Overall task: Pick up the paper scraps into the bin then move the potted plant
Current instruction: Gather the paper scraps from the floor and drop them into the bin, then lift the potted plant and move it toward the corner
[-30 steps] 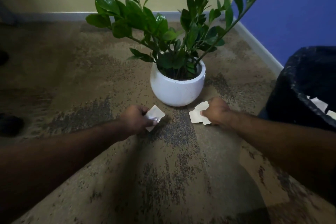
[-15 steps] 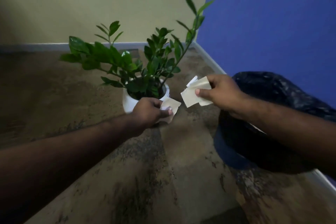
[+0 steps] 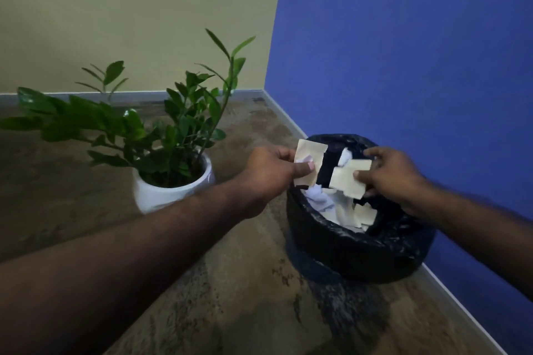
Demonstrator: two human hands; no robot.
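Both hands pinch paper scraps directly above the bin (image 3: 360, 242): left hand (image 3: 269, 173) at its rim, right hand (image 3: 388, 174) over centre.

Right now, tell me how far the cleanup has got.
Done: a pile of scraps already lies in the bin. In hand: the left hand pinches a scrap and the right hand grips another, both over the bin's mouth, not yet dropped. Left: release both, then move the plant, which stands untouched on the floor. No loose scraps show on the visible floor.
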